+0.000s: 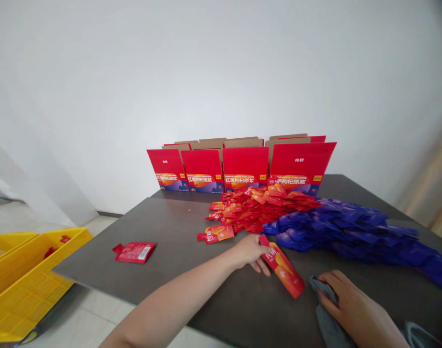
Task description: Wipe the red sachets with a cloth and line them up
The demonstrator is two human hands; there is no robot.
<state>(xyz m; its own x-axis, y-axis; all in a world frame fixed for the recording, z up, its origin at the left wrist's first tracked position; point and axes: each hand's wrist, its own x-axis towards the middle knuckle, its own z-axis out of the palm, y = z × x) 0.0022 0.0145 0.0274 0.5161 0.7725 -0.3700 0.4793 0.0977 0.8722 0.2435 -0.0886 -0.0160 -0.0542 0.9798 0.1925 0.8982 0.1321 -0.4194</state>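
My left hand (252, 252) grips a red sachet (283, 268) by its narrow end, its orange-printed front facing up over the dark table (184, 275). To the right, my right hand (351, 304) is closed around a grey cloth (327, 309) near the table's front edge. Just beyond my left hand lies a heap of red sachets (257, 205), with one sachet (216, 234) at its near left edge. A heap of blue sachets (344, 232) spreads to the right. Off to the left, a single red sachet (135, 252) lies with its barcode side up.
Several red cartons (245, 166) stand in rows with raised flaps along the table's back, before a white wall (221, 72). Yellow crates (39, 270) holding some red pieces stand on the floor, left of the table. Something dark and shiny (420, 333) shows at bottom right.
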